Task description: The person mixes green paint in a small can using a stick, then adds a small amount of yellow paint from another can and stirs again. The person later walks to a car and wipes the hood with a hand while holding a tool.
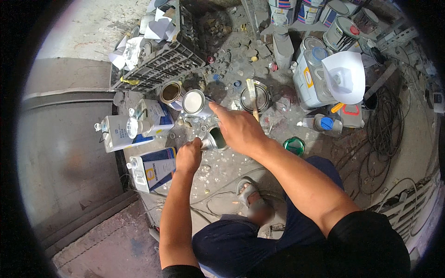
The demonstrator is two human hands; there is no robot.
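My left hand (187,156) grips a small metal can (207,142), tilted, with dark green inside it. Right above it is my right hand (243,132), back of the hand up. Its index finger stretches to the side of a can with off-white contents (193,102); whether it touches is hard to tell. The other fingers are hidden under the hand. Beside that can stands an open can with a brown inside (171,92). A flat paintbrush (252,95) rests across a round can (263,98) beyond my right hand. A green-smeared lid (294,146) lies on the floor at right.
Rectangular metal canisters (153,169) stand at left, near a metal panel (74,157). A grey crate (162,60) with papers and cans is behind them. At right are a large canister (308,85), a white paper funnel (350,88), paint cans (340,34) and coiled cable (387,134).
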